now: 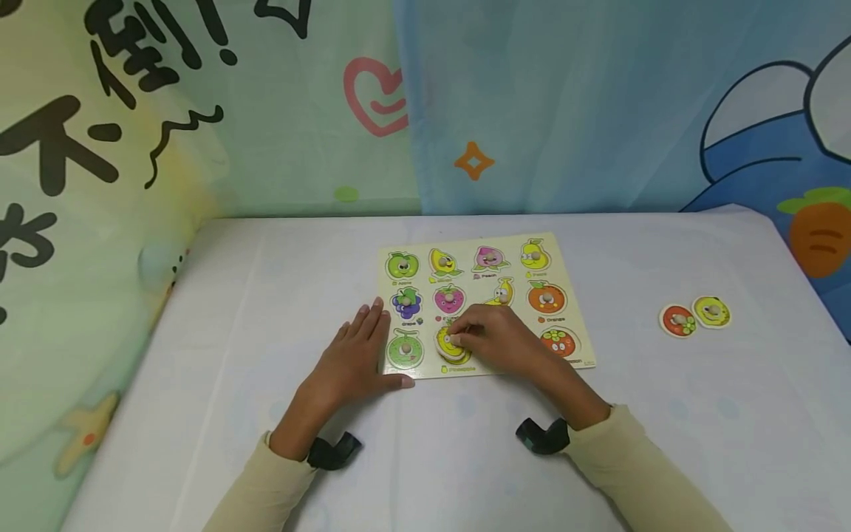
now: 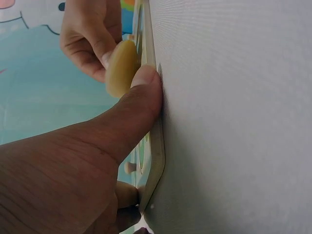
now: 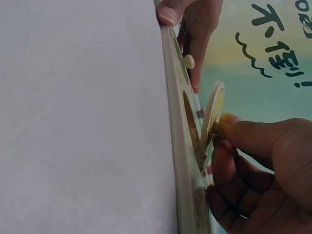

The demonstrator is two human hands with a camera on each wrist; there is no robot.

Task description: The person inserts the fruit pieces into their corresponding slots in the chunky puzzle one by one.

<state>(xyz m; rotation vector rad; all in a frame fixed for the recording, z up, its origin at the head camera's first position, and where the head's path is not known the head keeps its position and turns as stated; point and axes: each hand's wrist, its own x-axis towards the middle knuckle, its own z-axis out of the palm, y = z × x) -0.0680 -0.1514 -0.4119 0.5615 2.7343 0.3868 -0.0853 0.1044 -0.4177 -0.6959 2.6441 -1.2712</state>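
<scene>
A cream fruit puzzle board point(image 1: 492, 373) lies on the white table. My right hand point(image 1: 501, 336) pinches the knob of a yellow pineapple puzzle piece point(image 1: 449, 340), labelled in the board's bottom row. The right wrist view shows this piece point(image 3: 210, 119) tilted, its lower edge at the board and its upper edge raised over a recess. My left hand point(image 1: 352, 362) rests at the board's left edge with straight fingers. Its thumb point(image 2: 139, 92) touches the front edge in the left wrist view. My right hand and forearm hide part of the bottom row.
Two loose round pieces, one red point(image 1: 678, 321) and one yellow point(image 1: 712, 312), lie on the table to the right. Other knobbed fruits, such as a green apple point(image 1: 402, 265) and an orange point(image 1: 547, 297), sit in the board. A printed curtain point(image 1: 532, 96) hangs behind the table.
</scene>
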